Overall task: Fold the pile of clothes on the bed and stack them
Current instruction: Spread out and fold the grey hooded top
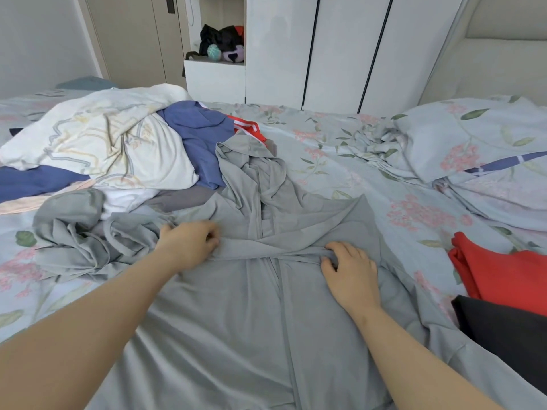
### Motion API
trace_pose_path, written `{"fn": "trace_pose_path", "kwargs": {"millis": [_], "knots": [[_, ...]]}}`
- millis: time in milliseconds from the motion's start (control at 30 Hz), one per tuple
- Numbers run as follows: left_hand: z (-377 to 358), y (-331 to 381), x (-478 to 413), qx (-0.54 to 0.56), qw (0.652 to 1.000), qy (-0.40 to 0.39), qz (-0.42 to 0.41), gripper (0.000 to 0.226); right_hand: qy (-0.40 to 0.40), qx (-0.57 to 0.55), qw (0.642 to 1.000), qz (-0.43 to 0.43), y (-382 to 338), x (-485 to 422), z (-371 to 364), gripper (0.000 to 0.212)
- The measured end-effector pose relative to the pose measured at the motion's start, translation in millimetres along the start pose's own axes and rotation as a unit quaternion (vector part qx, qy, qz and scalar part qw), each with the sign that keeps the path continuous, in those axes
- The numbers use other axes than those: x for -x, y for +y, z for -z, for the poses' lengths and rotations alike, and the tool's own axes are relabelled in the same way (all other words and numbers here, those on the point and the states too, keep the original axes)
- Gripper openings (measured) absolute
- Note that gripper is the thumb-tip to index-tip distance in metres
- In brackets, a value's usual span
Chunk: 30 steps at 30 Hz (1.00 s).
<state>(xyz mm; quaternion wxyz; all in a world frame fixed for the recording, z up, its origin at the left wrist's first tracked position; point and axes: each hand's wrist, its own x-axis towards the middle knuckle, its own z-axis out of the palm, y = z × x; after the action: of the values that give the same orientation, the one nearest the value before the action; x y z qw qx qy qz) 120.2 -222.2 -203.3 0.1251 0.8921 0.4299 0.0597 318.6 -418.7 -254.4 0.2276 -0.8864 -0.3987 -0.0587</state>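
Note:
A grey hooded garment (236, 315) lies spread front-up on the bed in front of me, its hood crumpled toward the far side and one sleeve bunched at the left. My left hand (189, 244) grips a fold of its fabric at the left of the chest. My right hand (349, 273) pinches a gathered fold at the right of the chest. Behind, at the left, is a pile of unfolded clothes (118, 149): white patterned cloth, blue pieces and a red piece with white stripes.
A red garment (503, 273) on a black one (503, 335) lies at the right edge. The bed has a floral sheet (340, 161) and a pillow (479, 137) at the right. White wardrobes (325, 48) stand behind.

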Motion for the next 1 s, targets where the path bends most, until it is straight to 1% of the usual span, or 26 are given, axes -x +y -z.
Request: {"fn": "trace_pose_path", "kwargs": {"millis": [33,67,100,133,167,200,267,300,333,367,400,433,467,533,567,600,667,700,767,800,833,867,900,933,967,1000], "knots": [[3,1,-5,0.084,0.996,0.036,0.018,0.011,0.003,-0.001,1.000,0.003,1,0,-1,0.033],[7,0,-12,0.187,0.977,0.083,0.057,0.011,0.007,-0.006,1.000,0.005,1,-1,-1,0.032],[12,-1,-18,0.271,0.948,0.129,0.104,0.011,0.012,-0.013,1.000,0.004,1,-1,-1,0.032],[13,-4,-22,0.314,0.924,0.169,0.135,0.014,0.017,-0.020,1.000,-0.004,2,-1,-1,0.032],[13,-5,-23,0.310,0.923,0.186,0.132,0.022,0.020,-0.022,0.999,-0.017,2,-1,0,0.033],[9,-6,-23,0.266,0.941,0.185,0.096,0.033,0.024,-0.015,0.999,-0.033,3,0,1,0.035],[-2,-6,-14,0.131,0.980,0.144,-0.038,0.056,0.033,0.017,0.997,-0.064,7,0,4,0.038],[-7,-2,-6,0.067,0.989,0.098,-0.091,0.064,0.038,0.036,0.996,-0.074,9,0,6,0.039],[-14,1,-1,-0.003,0.991,0.051,-0.124,0.067,0.042,0.052,0.995,-0.081,12,0,7,0.039],[-21,4,4,-0.065,0.989,0.009,-0.134,0.064,0.046,0.063,0.993,-0.086,16,-1,8,0.038],[-26,6,7,-0.103,0.986,-0.014,-0.127,0.060,0.049,0.069,0.992,-0.091,21,-1,10,0.038],[-30,8,10,-0.116,0.987,-0.011,-0.111,0.054,0.053,0.069,0.992,-0.091,28,-2,12,0.036],[-34,5,9,-0.105,0.990,0.019,-0.097,0.046,0.064,0.061,0.993,-0.079,35,-2,13,0.033],[-37,1,8,-0.051,0.987,0.122,-0.089,0.035,0.086,0.023,0.995,-0.041,51,-5,15,0.025],[-40,-1,6,-0.019,0.981,0.159,-0.110,0.035,0.087,0.005,0.996,-0.030,57,-6,17,0.024],[-41,-2,5,0.018,0.974,0.179,-0.140,0.032,0.080,-0.007,0.996,-0.027,64,-7,20,0.024],[-39,1,9,0.059,0.958,0.191,-0.206,0.028,0.071,0.026,0.996,-0.039,77,-9,29,0.024],[-37,6,13,0.063,0.952,0.172,-0.244,0.031,0.068,0.071,0.993,-0.057,85,-9,35,0.023],[-35,12,21,0.071,0.946,0.101,-0.300,0.038,0.049,0.170,0.978,-0.112,96,-7,50,0.026],[-35,13,23,0.073,0.948,0.071,-0.301,0.041,0.035,0.199,0.971,-0.131,96,-5,56,0.029],[-35,13,27,0.075,0.955,0.057,-0.283,0.045,0.021,0.206,0.969,-0.136,93,-3,59,0.034],[-35,11,30,0.082,0.962,0.070,-0.252,0.049,0.018,0.193,0.973,-0.128,87,-1,61,0.039],[-36,6,32,0.083,0.968,0.102,-0.214,0.052,0.025,0.161,0.981,-0.109,78,0,62,0.044],[-36,2,35,0.065,0.971,0.151,-0.174,0.054,0.036,0.117,0.989,-0.082,67,2,61,0.049],[-34,-2,37,0.036,0.972,0.196,-0.128,0.053,0.045,0.072,0.995,-0.043,53,5,59,0.052],[-32,-7,40,0.011,0.972,0.220,-0.077,0.048,0.046,0.037,0.998,-0.006,38,7,55,0.053]]}}
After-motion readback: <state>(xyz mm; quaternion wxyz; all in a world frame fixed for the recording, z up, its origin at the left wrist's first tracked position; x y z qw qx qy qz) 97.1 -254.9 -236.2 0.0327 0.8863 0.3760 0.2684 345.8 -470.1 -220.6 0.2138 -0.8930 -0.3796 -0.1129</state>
